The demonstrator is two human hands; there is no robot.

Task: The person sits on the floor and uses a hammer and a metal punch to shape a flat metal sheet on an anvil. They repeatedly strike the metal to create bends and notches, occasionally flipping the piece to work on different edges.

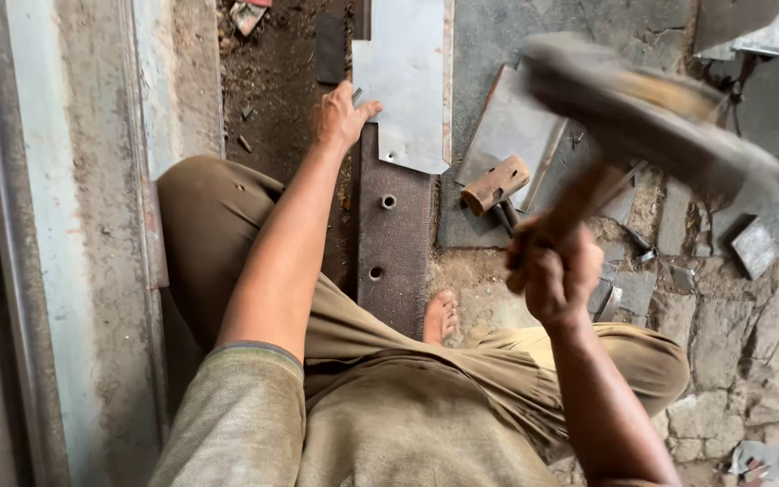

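My right hand grips the wooden handle of a large hammer, raised close to the camera with its heavy head blurred. My left hand presses flat on the left edge of a shiny sheet-metal plate. That plate rests on a dark, thick steel bar with two holes, lying on the ground in front of me. My bare foot sits beside the bar's near end. I sit on the ground in brown trousers.
A second hammer with a wooden head lies on another metal sheet right of the bar. Small metal offcuts lie scattered on the cracked stone floor at right. A painted metal frame runs along the left.
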